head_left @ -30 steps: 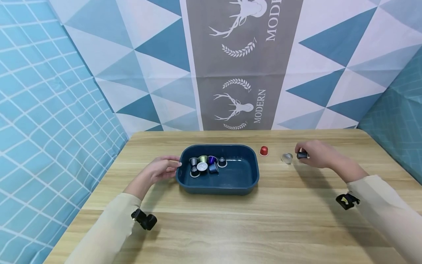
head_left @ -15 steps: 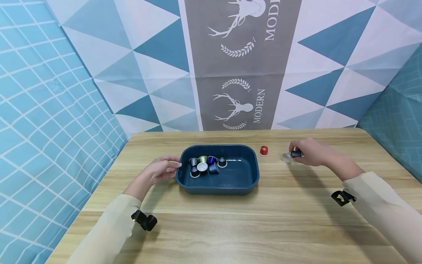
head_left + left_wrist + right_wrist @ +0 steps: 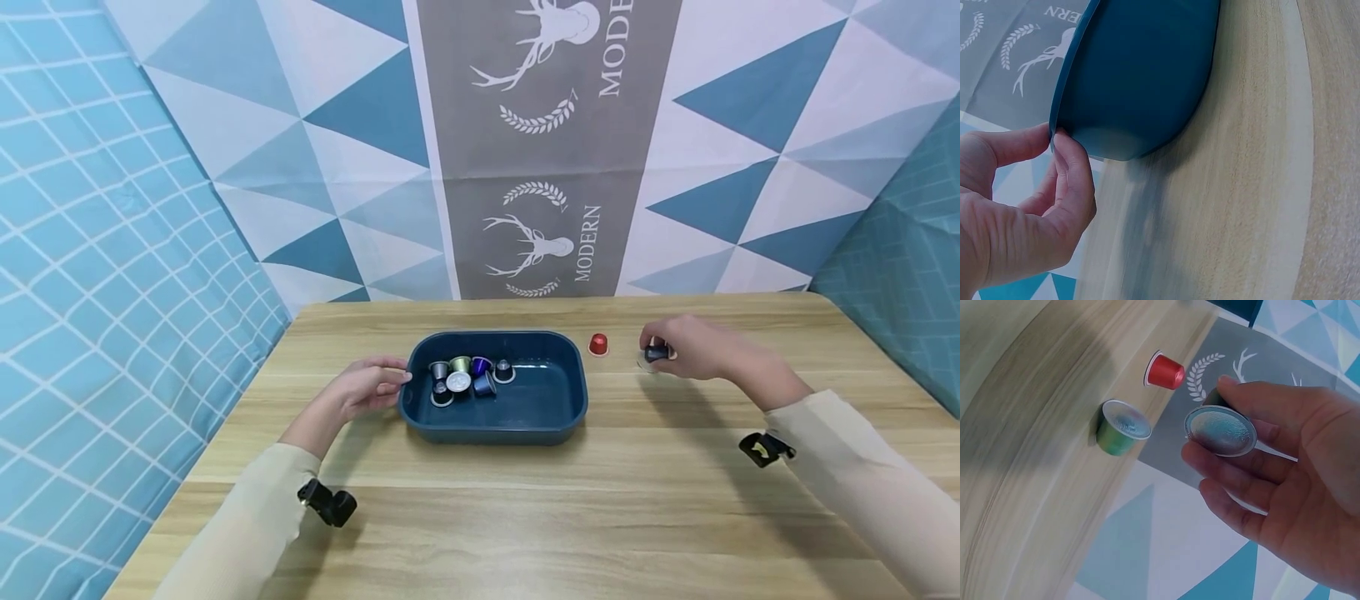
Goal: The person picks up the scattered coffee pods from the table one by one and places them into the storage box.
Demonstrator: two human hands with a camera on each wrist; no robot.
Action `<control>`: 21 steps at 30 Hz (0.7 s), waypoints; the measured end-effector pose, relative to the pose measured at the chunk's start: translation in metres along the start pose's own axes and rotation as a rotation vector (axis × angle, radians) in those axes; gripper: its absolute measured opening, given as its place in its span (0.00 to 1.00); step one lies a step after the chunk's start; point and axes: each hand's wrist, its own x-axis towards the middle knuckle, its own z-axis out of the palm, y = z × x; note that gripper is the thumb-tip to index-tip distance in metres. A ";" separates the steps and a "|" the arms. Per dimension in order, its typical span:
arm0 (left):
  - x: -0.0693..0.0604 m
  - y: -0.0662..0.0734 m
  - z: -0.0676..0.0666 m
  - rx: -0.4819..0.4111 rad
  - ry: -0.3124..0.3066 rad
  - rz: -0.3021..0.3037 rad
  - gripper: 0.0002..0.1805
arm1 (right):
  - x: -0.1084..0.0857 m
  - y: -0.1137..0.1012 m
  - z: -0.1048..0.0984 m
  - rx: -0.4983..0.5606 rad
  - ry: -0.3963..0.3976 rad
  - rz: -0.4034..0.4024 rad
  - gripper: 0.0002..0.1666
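Observation:
My left hand (image 3: 372,385) pinches the left rim of a dark blue tray (image 3: 517,432) between thumb and fingers, as the left wrist view shows close up. Several coffee capsules (image 3: 459,382) lie in the tray's left half, some upright and some tipped. My right hand (image 3: 693,346) holds a dark coffee capsule (image 3: 656,352) above the table; its silver foil lid faces the right wrist camera. Just below that hand, a green capsule (image 3: 1116,434) stands foil side up, mostly hidden in the head view. A red capsule (image 3: 598,344) rests on its foil lid nearby.
The wooden table (image 3: 480,525) runs back to a patterned cloth wall (image 3: 375,167). Blue checked cloth (image 3: 112,250) hangs at the left, and teal cloth (image 3: 892,242) at the right. Black camera mounts (image 3: 327,502) sit on both sleeves.
My right hand has moved left with the dark capsule, from beside the green capsule to over it. The left hand keeps its place on the tray rim.

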 end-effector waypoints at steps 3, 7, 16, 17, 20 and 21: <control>0.000 -0.001 -0.001 0.002 -0.002 0.005 0.23 | 0.002 -0.003 0.001 0.002 -0.004 0.011 0.10; 0.002 -0.002 -0.001 0.007 0.000 0.007 0.24 | 0.003 -0.006 0.004 -0.009 0.015 0.020 0.11; 0.002 -0.004 -0.002 -0.014 -0.006 -0.001 0.21 | 0.009 -0.003 0.015 -0.015 0.031 -0.015 0.09; 0.001 -0.003 -0.002 -0.015 -0.006 0.001 0.21 | 0.010 -0.002 0.017 -0.015 0.022 -0.017 0.09; 0.001 -0.002 -0.001 -0.008 -0.002 0.002 0.23 | 0.010 -0.001 0.022 0.008 -0.005 -0.012 0.10; 0.000 -0.002 -0.001 -0.005 0.000 0.001 0.24 | 0.010 -0.001 0.024 0.012 -0.005 -0.018 0.10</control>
